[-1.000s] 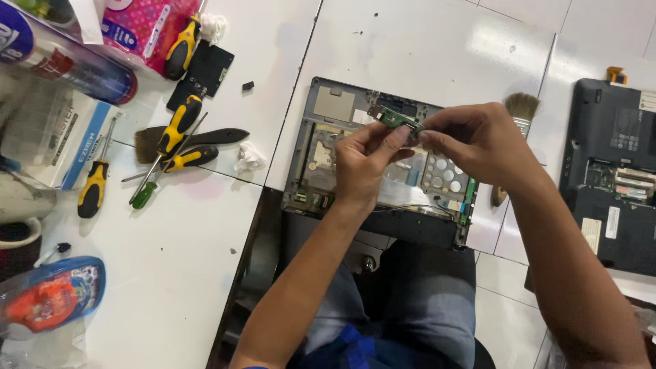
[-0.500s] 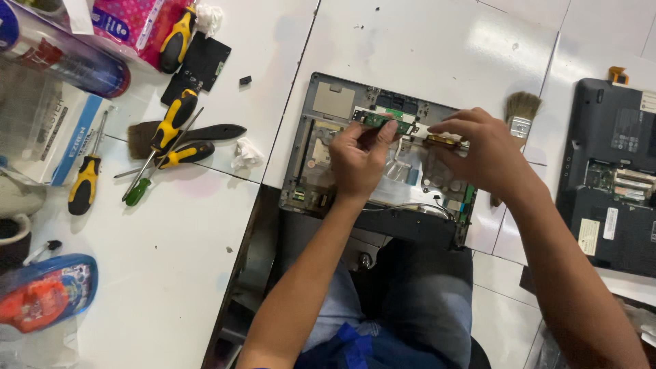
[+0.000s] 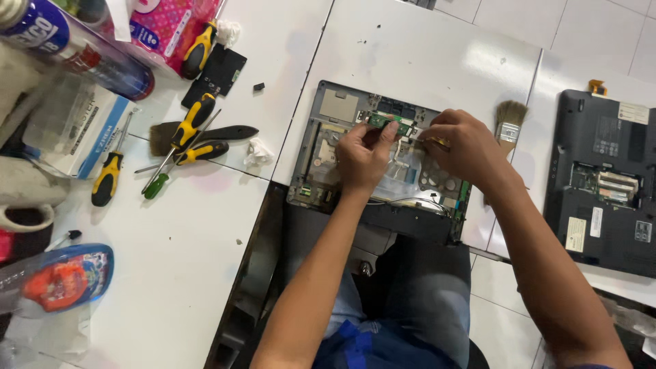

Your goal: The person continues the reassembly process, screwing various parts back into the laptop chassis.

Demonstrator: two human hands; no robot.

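An opened grey laptop base with exposed parts lies on the white table in front of me. My left hand pinches a small green circuit board over the base's upper middle. My right hand is closed around a yellow-tipped tool, pressed down just right of the board. Whether the board sits in its slot or is lifted clear, I cannot tell.
Yellow-handled screwdrivers, a green one and a dark brush lie left of the base. A paintbrush lies to its right. A second dark laptop sits upside down at far right. Boxes and a spray can crowd the upper left.
Both hands moved slightly apart over the base. The left keeps pinching the green board; the right shifted right and down with its tool. The view moved closer.
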